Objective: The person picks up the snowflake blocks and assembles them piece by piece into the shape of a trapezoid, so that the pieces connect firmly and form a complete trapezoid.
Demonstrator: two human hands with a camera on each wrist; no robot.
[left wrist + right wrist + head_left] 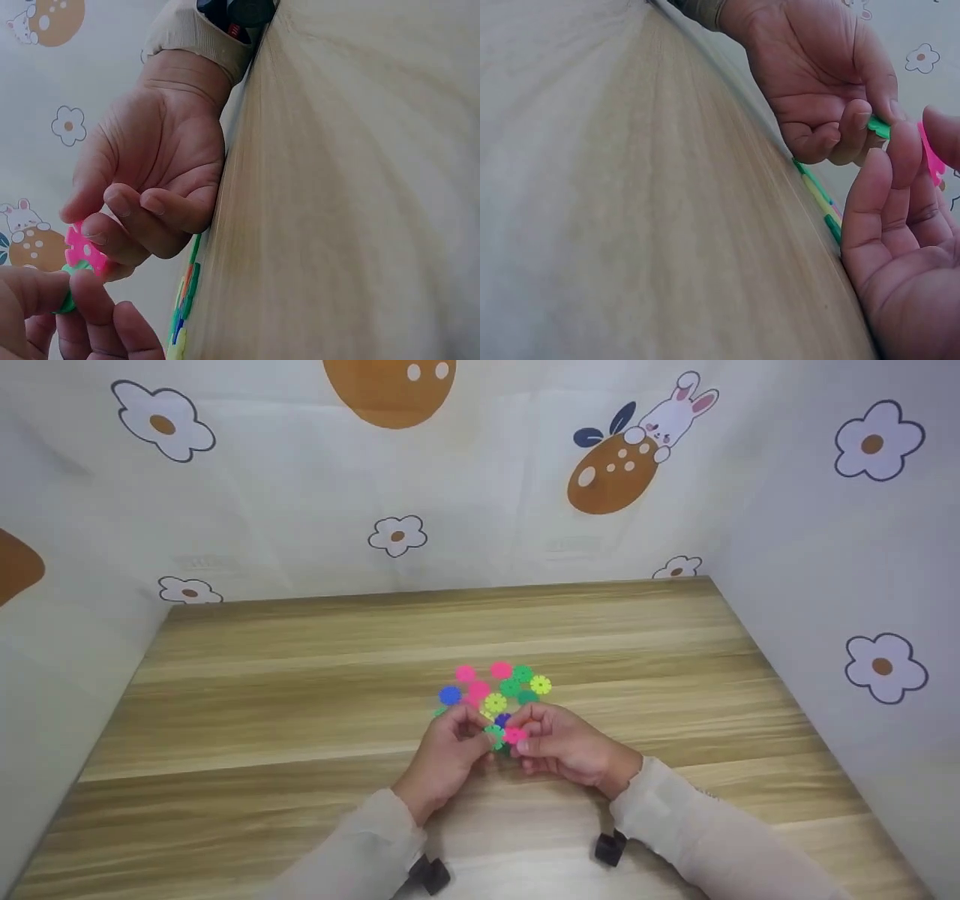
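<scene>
Over the near middle of the wooden table (300, 675) the two hands meet, each pinching a small snowflake-shaped plastic disc. The left hand (448, 754) holds a green disc (494, 733) between thumb and curled fingers, and the right hand (566, 746) pinches a pink disc (514, 735) the same way; the two discs touch edge to edge between the fingertips. In the left wrist view the pink disc (84, 251) sits clamped by the right hand's thumb and forefinger, with the green one just under it. Just beyond the hands a loose pile of discs (499, 688) lies flat on the table, in pink, green, yellow and blue. The backdrop cloth (300, 495) carries printed flowers, brown eggs and a rabbit (671, 412); no writing or brand shows on anything. Pale sleeves (697, 832) cover both forearms.
</scene>
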